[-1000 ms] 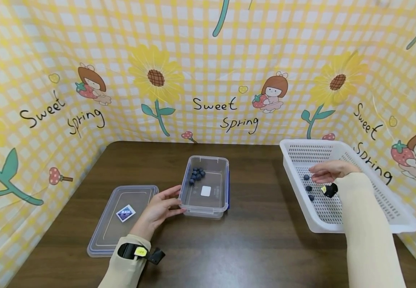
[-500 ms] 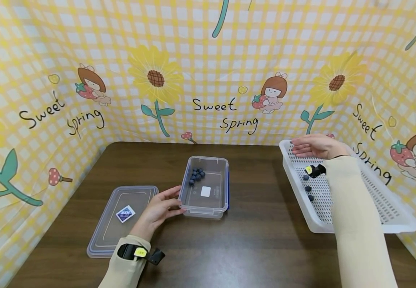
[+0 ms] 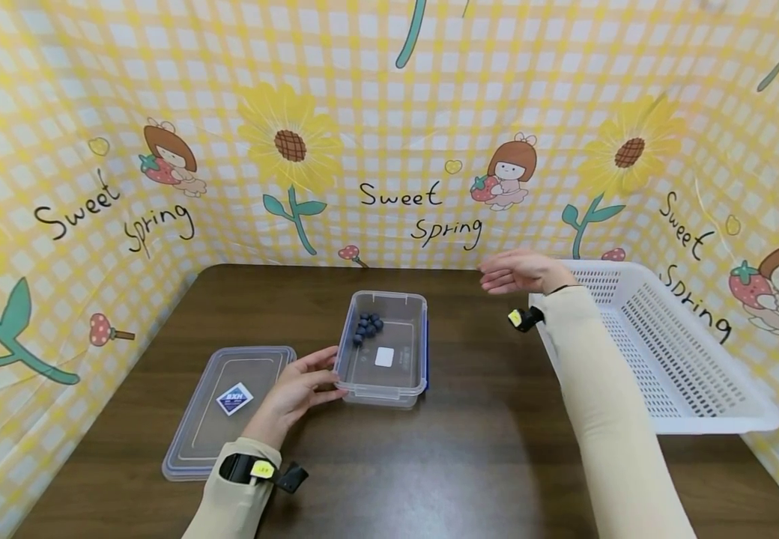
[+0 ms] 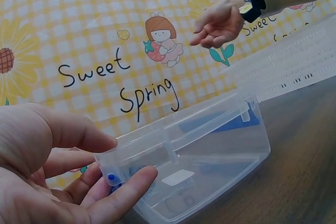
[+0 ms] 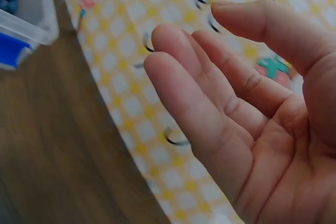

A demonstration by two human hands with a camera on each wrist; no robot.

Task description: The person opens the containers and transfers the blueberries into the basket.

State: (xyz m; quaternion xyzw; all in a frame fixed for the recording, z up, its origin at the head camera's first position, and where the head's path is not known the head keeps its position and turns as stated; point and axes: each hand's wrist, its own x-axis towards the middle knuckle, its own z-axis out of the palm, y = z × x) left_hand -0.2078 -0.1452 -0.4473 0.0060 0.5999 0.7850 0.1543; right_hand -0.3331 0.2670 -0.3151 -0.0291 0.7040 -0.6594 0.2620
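Observation:
A clear plastic food container [image 3: 403,382] with blue side clips stands mid-table, its top uncovered. Several blueberries [image 3: 366,327] lie bunched near its far left part. My left hand [image 3: 298,393] grips the container's near left corner between thumb and fingers, seen close up in the left wrist view. Raised between container and basket, my right hand [image 3: 517,272] has its fingers loosely bent and thumb apart. In the right wrist view no object shows in that palm [image 5: 278,145]. My right forearm covers the left part of the white basket [image 3: 760,415], hiding any berries there.
The container's clear lid [image 3: 197,438], with a blue and white sticker, lies flat to the left, beside my left wrist. A yellow checked cloth [image 3: 389,97] hangs behind and along both sides of the brown table [image 3: 457,479].
My right hand has risen out of the basket and moved left past its rim, with the forearm now crossing the basket's left side. Left hand and container have stayed in place.

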